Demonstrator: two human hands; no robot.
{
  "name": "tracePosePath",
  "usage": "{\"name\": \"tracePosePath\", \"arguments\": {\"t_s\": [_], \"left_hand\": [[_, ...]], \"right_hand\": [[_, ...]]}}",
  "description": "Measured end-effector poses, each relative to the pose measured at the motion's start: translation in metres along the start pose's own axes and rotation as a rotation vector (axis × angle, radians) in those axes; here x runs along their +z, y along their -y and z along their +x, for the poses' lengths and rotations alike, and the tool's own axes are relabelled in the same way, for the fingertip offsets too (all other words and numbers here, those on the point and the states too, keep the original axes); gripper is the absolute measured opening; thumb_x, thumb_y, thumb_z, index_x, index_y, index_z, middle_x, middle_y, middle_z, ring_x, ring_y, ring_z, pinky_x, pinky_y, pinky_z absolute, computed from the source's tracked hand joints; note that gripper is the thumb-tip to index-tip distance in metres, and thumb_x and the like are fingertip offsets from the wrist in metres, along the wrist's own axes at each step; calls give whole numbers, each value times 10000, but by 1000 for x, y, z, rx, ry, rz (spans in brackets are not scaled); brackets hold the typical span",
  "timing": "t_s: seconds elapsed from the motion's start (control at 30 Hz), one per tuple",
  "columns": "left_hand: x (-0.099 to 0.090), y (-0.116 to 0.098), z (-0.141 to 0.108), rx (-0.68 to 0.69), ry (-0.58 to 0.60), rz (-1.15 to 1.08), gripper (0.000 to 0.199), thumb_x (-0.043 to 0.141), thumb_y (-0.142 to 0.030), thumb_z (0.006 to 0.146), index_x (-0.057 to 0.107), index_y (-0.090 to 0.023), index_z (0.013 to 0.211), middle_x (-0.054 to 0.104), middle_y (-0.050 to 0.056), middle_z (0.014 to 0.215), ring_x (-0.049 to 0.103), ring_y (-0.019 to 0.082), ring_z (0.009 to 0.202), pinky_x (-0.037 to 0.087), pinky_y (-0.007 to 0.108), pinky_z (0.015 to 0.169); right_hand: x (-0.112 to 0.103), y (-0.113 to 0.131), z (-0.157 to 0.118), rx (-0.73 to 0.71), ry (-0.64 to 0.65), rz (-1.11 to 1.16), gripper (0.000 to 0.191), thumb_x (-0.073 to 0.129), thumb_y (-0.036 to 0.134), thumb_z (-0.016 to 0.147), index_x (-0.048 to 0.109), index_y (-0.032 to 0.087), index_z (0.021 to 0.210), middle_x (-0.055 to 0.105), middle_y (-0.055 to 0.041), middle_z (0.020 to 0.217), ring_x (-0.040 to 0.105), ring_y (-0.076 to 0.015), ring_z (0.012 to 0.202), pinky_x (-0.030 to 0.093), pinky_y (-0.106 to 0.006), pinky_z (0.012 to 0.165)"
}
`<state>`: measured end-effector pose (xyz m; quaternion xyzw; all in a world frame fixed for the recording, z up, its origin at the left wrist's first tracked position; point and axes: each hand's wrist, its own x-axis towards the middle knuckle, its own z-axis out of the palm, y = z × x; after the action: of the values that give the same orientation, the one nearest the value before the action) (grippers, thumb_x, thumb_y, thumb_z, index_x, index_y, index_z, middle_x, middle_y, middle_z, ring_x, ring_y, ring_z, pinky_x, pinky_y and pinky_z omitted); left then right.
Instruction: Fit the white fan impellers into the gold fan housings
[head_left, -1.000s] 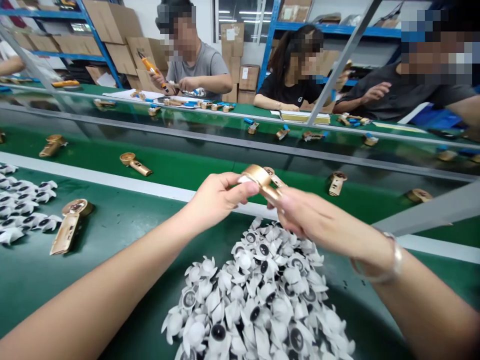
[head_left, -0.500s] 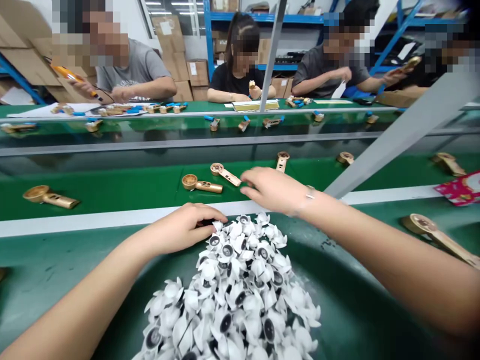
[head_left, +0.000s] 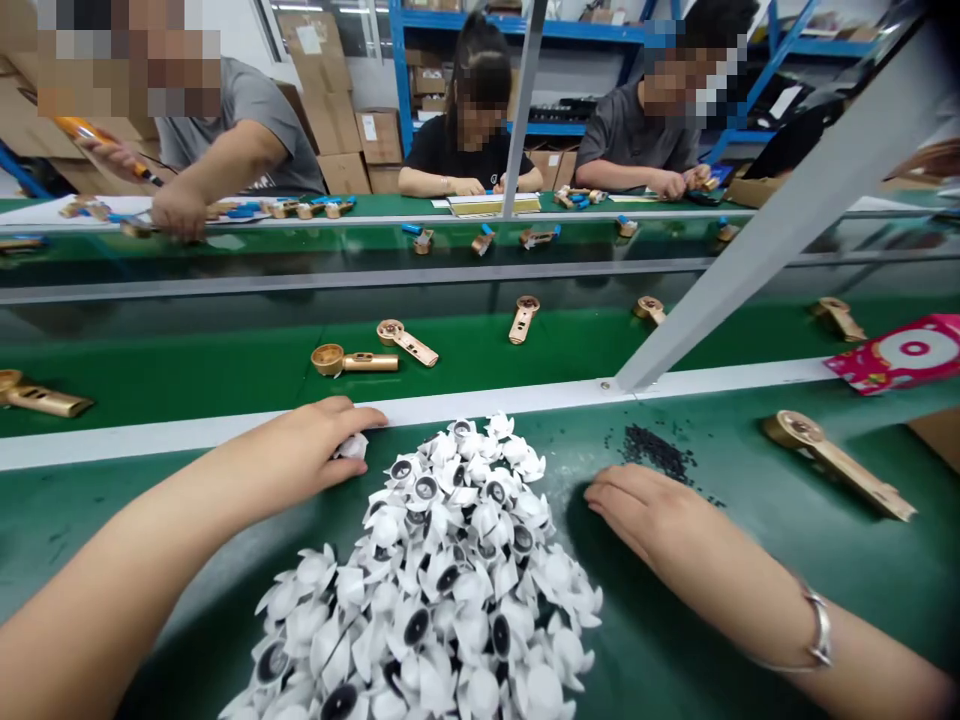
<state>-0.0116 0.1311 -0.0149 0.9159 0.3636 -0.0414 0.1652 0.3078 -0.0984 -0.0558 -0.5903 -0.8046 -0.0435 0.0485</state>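
Left hand: I see the left hand (head_left: pixel 300 447) at the left edge of the heap, its fingers close together and curled over one loose white petalled piece (head_left: pixel 352 447). I cannot tell whether they grip it or only touch it.

Right hand: The right hand (head_left: pixel 645 515) lies flat and empty on the green mat (head_left: pixel 45 500), to the right of the heap, with its fingers narrow together. It is just beside a scatter of black granules (head_left: pixel 656 450). A metal bangle (head_left: pixel 821 630) circles the wrist.

Heap: A heap of white petalled pieces (head_left: pixel 442 570) with dark round centres sits on the mat between the two hands, reaching towards me.

Handling: The petals look thin and tangled, so I judge that the heap's edge, where the left fingers are, is the easiest place to separate one piece without dragging others.

Belt: Beyond a white strip (head_left: pixel 225 430), a green conveyor belt (head_left: pixel 225 380) carries gold-coloured handled castings (head_left: pixel 354 360), set well apart.

Mat, right: Another gold casting (head_left: pixel 840 465) lies at the right, and a pink printed card (head_left: pixel 896 355) sits farther right and beyond it.

Far bench: Three co-workers sit across a second belt. One holds an orange screwdriver (head_left: pixel 97 135). Blue shelving (head_left: pixel 397 60) and cardboard boxes (head_left: pixel 379 135) stand behind them.
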Motion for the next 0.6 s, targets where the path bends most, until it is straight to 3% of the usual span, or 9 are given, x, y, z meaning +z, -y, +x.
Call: {"name": "tracePosePath", "arguments": {"t_s": [0.1, 0.2, 0.27, 0.37, 0.47, 0.6], "left_hand": [[-5, 1, -2, -4, 110, 21, 400, 527, -457, 883, 688, -267, 1197, 648, 104, 1152, 666, 278, 923, 505, 353, 807], [-12, -10, -3, 40, 7, -98, 365, 544, -486, 896, 727, -269, 1125, 663, 90, 1138, 645, 277, 952, 493, 362, 837], [-13, -26, -5, 80, -140, -366, 353, 610, -492, 874, 727, -262, 1115, 670, 83, 1141, 625, 261, 984, 497, 340, 831], [-7, -55, -10, 119, -299, -1048, 396, 733, -372, 820, 680, -255, 1194, 673, 68, 1105, 632, 195, 937, 525, 289, 793], [1, -78, -17, 204, -255, -1542, 491, 805, -192, 753, 666, -292, 1214, 697, 25, 1015, 662, 132, 863, 549, 249, 785], [1, -89, -23, 172, -173, -1792, 418, 818, -42, 692, 732, -263, 1036, 739, -7, 831, 702, 99, 730, 579, 198, 707]], "right_hand": [[-4, -3, 14, -75, 116, -165, 273, 503, -87, 736, 640, 146, 775, 633, -78, 778, 611, -238, 671, 555, -400, 619], [-17, 0, 37, -80, 113, -100, 188, 532, -13, 794, 580, 161, 738, 594, -61, 738, 575, -224, 635, 510, -377, 568], [-34, 9, 60, -15, 33, 108, 150, 519, 42, 852, 544, 171, 780, 576, -42, 762, 559, -184, 652, 482, -321, 576], [-63, 31, 97, 80, -123, 520, 142, 471, 94, 911, 494, 198, 817, 534, 10, 744, 502, -120, 628, 426, -239, 560], [-81, 52, 124, 67, -194, 833, 127, 457, 138, 941, 515, 211, 856, 531, 30, 734, 471, -100, 604, 407, -212, 541], [-81, 60, 134, -1, -243, 896, 121, 477, 162, 957, 548, 214, 873, 572, 10, 803, 522, -101, 665, 431, -217, 594]]}}
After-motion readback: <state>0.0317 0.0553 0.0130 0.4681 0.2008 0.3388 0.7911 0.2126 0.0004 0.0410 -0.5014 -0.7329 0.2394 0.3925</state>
